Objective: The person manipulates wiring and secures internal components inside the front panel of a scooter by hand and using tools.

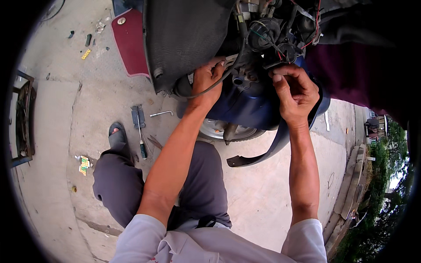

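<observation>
In front of me is the opened front of a scooter, with a blue front fender [245, 103] over its wheel [215, 130]. My left hand [207, 85] is closed beside the dark leg shield panel [186, 41], its fingertips in under the frame. A black cable [228, 72] loops across that hand; whether the fingers hold anything is hidden. My right hand [298, 92] pinches thumb against forefinger just below the round black horn [263, 34] and loose wires [278, 53]. What sits in that pinch is too small to make out.
A screwdriver [143, 149], an L-shaped socket wrench [161, 114] and pliers [154, 141] lie on the concrete left of the wheel. A maroon flap [130, 44] hangs beside the panel. A dark frame [23, 118] stands far left; a curb [351, 188] runs along the right.
</observation>
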`<state>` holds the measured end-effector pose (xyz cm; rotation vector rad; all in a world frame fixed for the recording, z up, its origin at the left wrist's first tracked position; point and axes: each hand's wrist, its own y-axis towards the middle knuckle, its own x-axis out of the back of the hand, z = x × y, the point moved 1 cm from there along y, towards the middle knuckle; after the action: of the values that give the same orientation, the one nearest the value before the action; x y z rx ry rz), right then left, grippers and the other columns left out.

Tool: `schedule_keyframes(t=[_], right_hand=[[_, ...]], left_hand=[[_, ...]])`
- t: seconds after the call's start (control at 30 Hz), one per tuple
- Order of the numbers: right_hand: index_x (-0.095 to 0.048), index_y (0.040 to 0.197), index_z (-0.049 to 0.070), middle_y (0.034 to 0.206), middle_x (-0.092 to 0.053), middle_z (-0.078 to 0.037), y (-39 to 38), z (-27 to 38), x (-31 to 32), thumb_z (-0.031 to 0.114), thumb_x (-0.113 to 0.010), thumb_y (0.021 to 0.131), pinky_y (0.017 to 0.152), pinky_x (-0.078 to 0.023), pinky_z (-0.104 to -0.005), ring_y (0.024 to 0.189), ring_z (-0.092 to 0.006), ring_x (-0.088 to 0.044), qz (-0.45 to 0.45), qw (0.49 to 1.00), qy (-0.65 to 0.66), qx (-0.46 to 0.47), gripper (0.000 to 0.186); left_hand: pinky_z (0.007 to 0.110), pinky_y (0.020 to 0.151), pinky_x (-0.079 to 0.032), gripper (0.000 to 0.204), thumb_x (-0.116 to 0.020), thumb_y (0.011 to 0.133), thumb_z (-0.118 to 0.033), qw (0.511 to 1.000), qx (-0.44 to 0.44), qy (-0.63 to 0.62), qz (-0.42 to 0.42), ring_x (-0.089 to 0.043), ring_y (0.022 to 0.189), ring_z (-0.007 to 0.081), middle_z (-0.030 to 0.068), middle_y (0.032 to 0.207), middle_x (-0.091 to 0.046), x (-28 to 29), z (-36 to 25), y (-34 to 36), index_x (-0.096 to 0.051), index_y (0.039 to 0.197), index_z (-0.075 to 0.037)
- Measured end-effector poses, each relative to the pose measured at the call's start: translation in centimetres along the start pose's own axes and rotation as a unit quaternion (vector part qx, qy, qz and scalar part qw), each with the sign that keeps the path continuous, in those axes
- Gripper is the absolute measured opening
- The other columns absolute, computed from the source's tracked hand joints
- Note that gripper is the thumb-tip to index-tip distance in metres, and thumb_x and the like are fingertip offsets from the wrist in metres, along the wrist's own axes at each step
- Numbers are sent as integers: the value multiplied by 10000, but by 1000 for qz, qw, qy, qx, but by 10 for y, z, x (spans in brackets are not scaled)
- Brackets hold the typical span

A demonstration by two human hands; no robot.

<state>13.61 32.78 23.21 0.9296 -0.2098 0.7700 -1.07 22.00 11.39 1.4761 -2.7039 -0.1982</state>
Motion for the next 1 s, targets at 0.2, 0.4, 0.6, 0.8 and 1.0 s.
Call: schedule_keyframes(t=[0.2, 0.4, 0.6, 0.8, 1.0], right_hand=[[-720, 932, -20, 852, -730, -74, 3, 1, -4, -7, -729, 842, 630, -500, -224, 685, -99, -678, 6, 1000, -13, 12, 92], [-712, 926, -21, 850, -730, -108, 5, 11, -3, 2, -713, 824, 613, -520, -258, 662, -164, -694, 16, 999, -47, 13, 104], [-705, 924, -30, 847, -732, -101, 5, 12, 0, -6, -697, 832, 667, -545, -269, 706, -162, -707, 27, 998, -46, 22, 96], [-700, 923, -30, 852, -731, -90, 3, 8, 0, -16, -684, 846, 714, -552, -262, 740, -148, -712, 40, 996, -75, 33, 79], [-695, 914, -29, 858, -731, -90, 2, 7, -1, -24, -688, 840, 700, -549, -258, 739, -142, -707, 31, 997, -65, 32, 74]], left_hand=[[310, 806, -509, 256, -659, 1017, -205, 999, 2, -47, -11, -656, 840, 143, 102, 918, -742, 3, 15, 6, -745, 1152, -5], [315, 867, -508, 225, -752, 932, -119, 998, 23, -51, -9, -679, 914, 154, 107, 981, -754, 3, 7, 12, -739, 1112, 16], [335, 888, -498, 202, -747, 910, -92, 999, 20, -40, 1, -677, 937, 196, 129, 981, -748, 4, 19, 18, -725, 1071, 27], [383, 858, -498, 193, -705, 942, -123, 1000, -6, 26, 4, -668, 918, 247, 161, 962, -729, 5, 19, 17, -723, 1089, 1], [373, 905, -481, 228, -665, 975, -145, 995, -69, 76, -15, -658, 952, 282, 164, 1041, -745, 5, 16, 8, -707, 1115, 30]])
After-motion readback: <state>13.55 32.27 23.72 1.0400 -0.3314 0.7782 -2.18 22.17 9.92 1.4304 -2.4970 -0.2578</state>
